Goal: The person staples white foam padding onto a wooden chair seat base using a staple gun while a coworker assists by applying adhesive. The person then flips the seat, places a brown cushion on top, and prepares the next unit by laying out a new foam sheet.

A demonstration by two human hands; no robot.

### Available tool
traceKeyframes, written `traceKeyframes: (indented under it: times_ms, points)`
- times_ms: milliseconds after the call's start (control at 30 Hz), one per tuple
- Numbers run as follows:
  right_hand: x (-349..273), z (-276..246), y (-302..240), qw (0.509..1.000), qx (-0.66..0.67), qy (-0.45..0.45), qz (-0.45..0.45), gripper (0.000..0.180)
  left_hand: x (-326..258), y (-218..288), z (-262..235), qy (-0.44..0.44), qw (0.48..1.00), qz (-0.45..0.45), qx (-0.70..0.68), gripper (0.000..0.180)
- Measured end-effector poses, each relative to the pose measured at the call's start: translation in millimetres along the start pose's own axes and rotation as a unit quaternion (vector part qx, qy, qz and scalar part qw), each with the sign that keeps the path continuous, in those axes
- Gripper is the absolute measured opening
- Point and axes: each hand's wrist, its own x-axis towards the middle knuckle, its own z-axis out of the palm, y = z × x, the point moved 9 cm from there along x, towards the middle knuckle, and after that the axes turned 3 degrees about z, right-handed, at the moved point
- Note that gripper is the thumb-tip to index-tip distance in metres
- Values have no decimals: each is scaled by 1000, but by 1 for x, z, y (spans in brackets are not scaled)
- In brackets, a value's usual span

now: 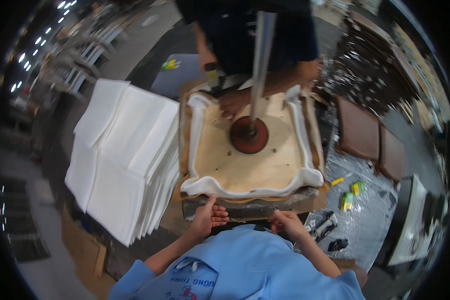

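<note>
A square plywood seat board lies flat with white foam rolled up around its edges. A metal rod with a round red disc presses on the board's middle. My left hand grips the covering at the near edge, under the foam, fingers curled. At the same near edge, further right, my right hand pinches the material. Across the board, another person's hand rests on the far edge, and their other hand holds a tool.
A tall stack of white foam sheets sits to the left. Brown upholstered seat pads lie at the right. Small yellow and green items and dark tools rest on the silvery surface at lower right.
</note>
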Motion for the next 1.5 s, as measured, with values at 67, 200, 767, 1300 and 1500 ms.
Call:
traceKeyframes:
  times_ms: [67, 200, 767, 1300, 1500]
  points:
    - [14, 33, 8, 999, -26, 21, -35, 51, 18, 5, -3, -10, 1000, -3, 26, 75]
    - [19, 58, 16, 997, -35, 20, -68, 45, 28, 7, -7, -15, 994, -10, 108, 64]
    - [-73, -267, 269, 810, 174, 555, 74, 23, 16, 6, 123, -170, 890, 121, 405, 46]
    - [-36, -420, 271, 648, 119, 728, 190, 51, 24, -3, 147, 17, 879, 115, 462, 39]
    - [-84, -403, 275, 684, 333, 638, -122, 46, 31, -8, 162, -69, 878, 143, 451, 37]
